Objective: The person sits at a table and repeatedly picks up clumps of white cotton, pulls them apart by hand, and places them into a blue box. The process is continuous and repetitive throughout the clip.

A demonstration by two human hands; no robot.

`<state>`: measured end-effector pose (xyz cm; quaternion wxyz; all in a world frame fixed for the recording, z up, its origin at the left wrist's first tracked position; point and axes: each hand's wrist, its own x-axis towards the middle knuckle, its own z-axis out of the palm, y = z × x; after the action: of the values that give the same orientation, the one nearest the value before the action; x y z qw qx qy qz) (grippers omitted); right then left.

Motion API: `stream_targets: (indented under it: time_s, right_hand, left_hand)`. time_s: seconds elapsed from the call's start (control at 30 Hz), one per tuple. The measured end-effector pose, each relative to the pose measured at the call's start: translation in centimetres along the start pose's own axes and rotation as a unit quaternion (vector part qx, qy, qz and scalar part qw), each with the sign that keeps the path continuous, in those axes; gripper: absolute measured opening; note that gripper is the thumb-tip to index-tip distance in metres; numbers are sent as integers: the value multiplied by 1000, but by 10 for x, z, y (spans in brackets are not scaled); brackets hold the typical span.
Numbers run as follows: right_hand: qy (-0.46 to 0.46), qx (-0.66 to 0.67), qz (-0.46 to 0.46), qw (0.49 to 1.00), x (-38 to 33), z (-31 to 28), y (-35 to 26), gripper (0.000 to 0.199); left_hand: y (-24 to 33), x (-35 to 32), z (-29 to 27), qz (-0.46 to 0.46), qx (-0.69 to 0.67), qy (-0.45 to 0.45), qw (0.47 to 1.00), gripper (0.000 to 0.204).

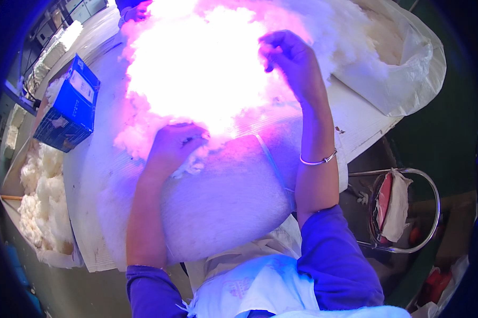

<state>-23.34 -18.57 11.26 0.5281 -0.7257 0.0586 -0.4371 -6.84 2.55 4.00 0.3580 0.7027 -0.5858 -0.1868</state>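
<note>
A heap of white fluffy fibre (138,132) lies on the table, most of it washed out by a glaring white and pink light. My left hand (178,143) is at the heap's near edge, fingers curled in together, with a loose tuft of fibre (194,161) showing under the thumb. Raised at the heap's right side, my right hand (292,55) has its fingertips bent toward the thumb. Glare hides whatever they pinch. Between my forearms rests a broad, pale, rounded pad (223,196), crossed by a thin light strip (271,159).
A blue cardboard box (72,108) stands on the table's left side. Below it, a container holds cream fluff (43,196). A clear plastic bag (414,74) of fluff lies at far right, above a metal-framed stool (435,212). Another person's hand (138,11) shows at the far edge.
</note>
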Motion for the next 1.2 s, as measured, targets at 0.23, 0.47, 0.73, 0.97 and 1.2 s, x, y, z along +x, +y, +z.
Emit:
stream_targets:
  time_s: [0.23, 0.47, 0.73, 0.97, 1.2]
  right_hand:
    - [-201, -456, 59, 865, -22, 8, 60, 27]
    - [-184, -296, 161, 923, -13, -13, 45, 23]
    - [-67, -442, -149, 882, -30, 20, 117, 22]
    - [-50, -416, -68, 905, -32, 11, 132, 15]
    - [-157, -309, 105, 932, -16, 30, 69, 11]
  left_hand:
    - [1, 3, -9, 65, 160, 69, 983, 18]
    - [-12, 3, -16, 23, 64, 113, 991, 23]
    - [-6, 5, -7, 60, 70, 208, 974, 26]
    - [5, 7, -10, 129, 80, 283, 947, 28]
    - [16, 4, -9, 107, 1, 300, 948, 40]
